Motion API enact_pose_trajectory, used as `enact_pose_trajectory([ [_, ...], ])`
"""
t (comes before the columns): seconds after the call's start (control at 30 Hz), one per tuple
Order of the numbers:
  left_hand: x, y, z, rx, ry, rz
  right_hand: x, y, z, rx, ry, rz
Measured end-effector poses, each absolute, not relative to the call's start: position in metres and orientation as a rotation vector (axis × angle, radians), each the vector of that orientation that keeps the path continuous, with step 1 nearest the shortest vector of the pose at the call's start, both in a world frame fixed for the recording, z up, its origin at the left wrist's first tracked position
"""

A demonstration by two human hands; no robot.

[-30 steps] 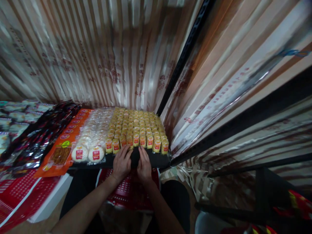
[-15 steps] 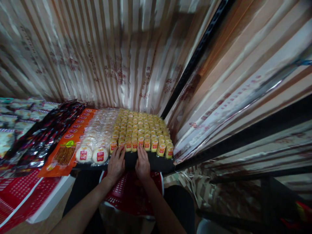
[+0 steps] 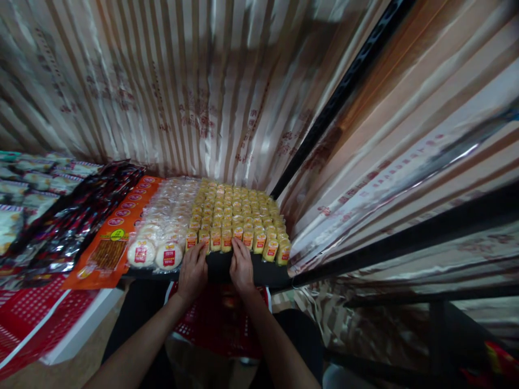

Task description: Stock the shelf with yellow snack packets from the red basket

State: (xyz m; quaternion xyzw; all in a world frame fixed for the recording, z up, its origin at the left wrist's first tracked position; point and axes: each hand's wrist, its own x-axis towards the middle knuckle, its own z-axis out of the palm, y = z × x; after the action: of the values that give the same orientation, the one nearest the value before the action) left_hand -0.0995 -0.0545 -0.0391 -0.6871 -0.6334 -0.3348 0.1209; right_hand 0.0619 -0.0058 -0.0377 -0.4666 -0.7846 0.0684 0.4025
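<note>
Both my hands rest at the front edge of a dark shelf [image 3: 265,273]. My left hand [image 3: 193,272] lies flat with fingers stretched out, its fingertips touching the front row of small yellow snack packs [image 3: 237,213]. My right hand [image 3: 241,266] lies beside it, fingers also extended against that front row. The yellow packs stand in several tight rows. Neither hand holds anything.
Round white cakes in clear wrap [image 3: 160,232] lie left of the yellow packs, then orange snack packets [image 3: 113,237] and dark shiny packets [image 3: 73,221]. A red basket [image 3: 219,319] sits below my hands. Striped plastic curtains [image 3: 194,86] hang behind; a black shelf frame [image 3: 344,86] runs at right.
Both hands stay at the front row of yellow packs, shifting slightly. The camera has tilted a little, so the shelf sits slightly lower in view.
</note>
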Motion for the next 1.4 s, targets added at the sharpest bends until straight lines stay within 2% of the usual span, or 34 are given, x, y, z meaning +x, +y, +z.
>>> enact_pose_trajectory([
  [0.43,-0.092,-0.074,-0.042,-1.839,-2.055,-1.066,0.054,-0.015,-0.046,-1.238,-1.999,0.021],
  [0.87,-0.096,-0.058,-0.041,-1.941,-1.937,-1.103,0.055,-0.013,-0.038,-1.239,-1.926,0.087],
  [1.17,-0.091,-0.063,-0.038,-1.983,-1.918,-0.933,0.065,0.064,0.022,-1.358,-1.953,-0.034],
  [1.4,-0.084,-0.055,-0.028,-2.099,-1.772,-0.988,0.068,0.105,0.022,-1.371,-2.049,0.033],
])
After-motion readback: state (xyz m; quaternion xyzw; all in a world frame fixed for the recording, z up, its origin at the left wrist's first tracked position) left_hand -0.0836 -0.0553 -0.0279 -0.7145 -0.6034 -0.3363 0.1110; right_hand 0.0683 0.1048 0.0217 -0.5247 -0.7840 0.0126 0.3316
